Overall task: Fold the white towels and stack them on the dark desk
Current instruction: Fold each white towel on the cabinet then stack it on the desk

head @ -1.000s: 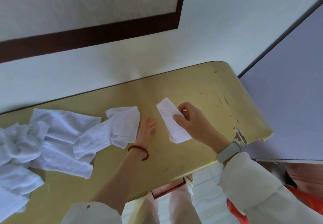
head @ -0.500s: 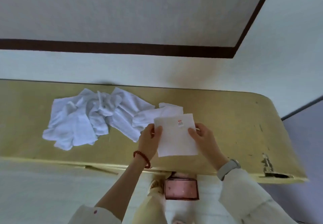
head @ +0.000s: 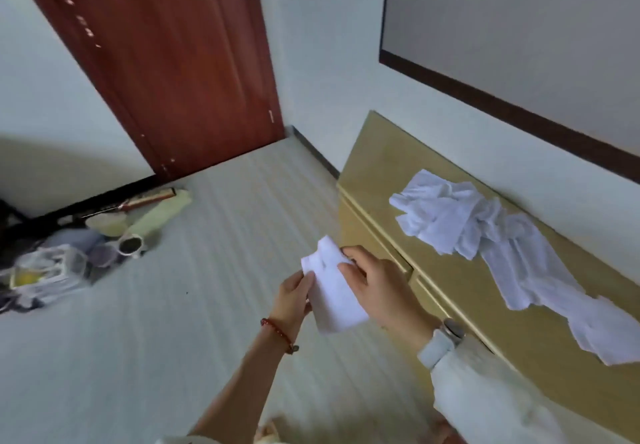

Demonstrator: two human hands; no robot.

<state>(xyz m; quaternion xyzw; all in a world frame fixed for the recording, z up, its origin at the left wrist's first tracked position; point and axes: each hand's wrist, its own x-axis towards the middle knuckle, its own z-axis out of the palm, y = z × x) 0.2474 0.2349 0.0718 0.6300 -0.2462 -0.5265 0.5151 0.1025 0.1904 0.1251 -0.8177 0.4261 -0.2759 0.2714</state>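
Item held: one folded towel (head: pixel 334 293), white. Your left hand (head: pixel 294 293) pinches its left edge; your right hand (head: pixel 375 286) curls over its right side, so both grips are pinching cloth. You hold it above the floor (head: pixel 180 322), just left of the tabletop (head: pixel 519 312). On the tabletop: a heap of unfolded towels (head: pixel 485 235). Far left of the tabletop: a door (head: pixel 166 62) and blurred floor clutter (head: pixel 79 246).

Soft white cloth towels (head: pixel 485 228) lie rumpled on a smooth yellow desk (head: pixel 381 152); the door (head: pixel 173 62) is glossy red-brown wood.
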